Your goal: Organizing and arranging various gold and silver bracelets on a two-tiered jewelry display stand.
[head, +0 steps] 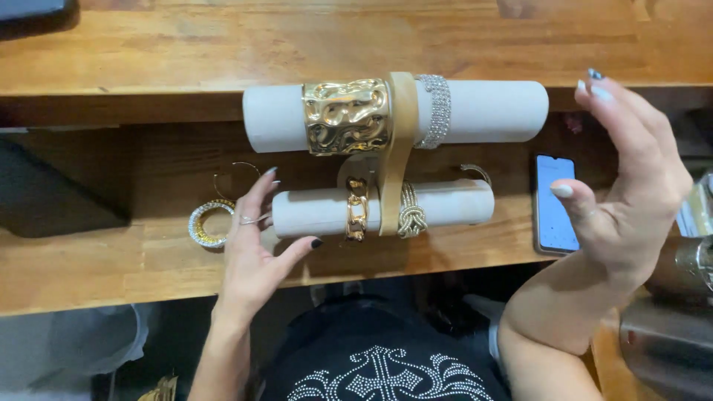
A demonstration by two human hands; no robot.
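A wooden bracelet stand (397,148) carries two white rolls. The upper roll (490,111) holds a wide hammered gold cuff (346,116) and a sparkly silver bracelet (440,110). On the lower roll (312,212) hang a gold chain bracelet (356,209) and a gold knot bracelet (411,214). My left hand (252,249) rests with fingers apart at the lower roll's left end, a thin ring on one finger. Beside it lies a sparkly gold bangle (207,223). My right hand (631,186) is raised to the right of the stand, fingers spread, holding nothing.
A thin hoop (236,172) lies behind the bangle on the wooden counter (111,260). A phone (554,204) with a lit screen lies right of the stand. A dark flat object (44,193) sits at far left, a metal container (679,297) at far right.
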